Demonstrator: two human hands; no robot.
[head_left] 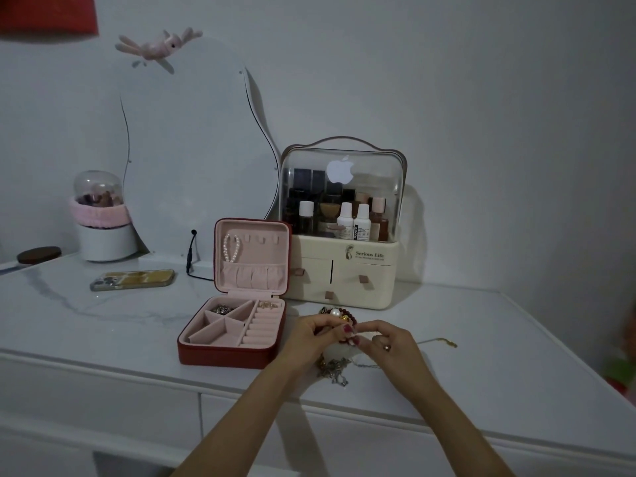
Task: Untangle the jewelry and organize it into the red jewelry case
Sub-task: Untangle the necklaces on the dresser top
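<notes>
Head view, entry one.

**A:** Both hands are working at centre frame. Left hand [311,333] is pinching into the jewelry tangle [335,349]; right hand [389,340] is meeting it fingertip to fingertip, pinching something too fine to identify. Neither is released.

**B:** Where is everything sitting?

**A:** Tangle is lying on the white tabletop [103,325], under and between the hands. A pearl [335,313] and dark red beads [349,315] are showing at 12 o'clock of the fingers; grey chains [335,368] are trailing at 6 o'clock; a gold chain [438,341] is lying loose at 3 o'clock. Red jewelry case [230,335] is standing open at 9 o'clock, just beside the left hand, with a pearl strand [231,247] hanging in its lid.

**B:** Risks?

**A:** Judging only: pulling hard on one strand is likely tightening knots or snapping a thin link. Grey chains are lying near the table edge, so dragging the bundle could be sending them over.
</notes>
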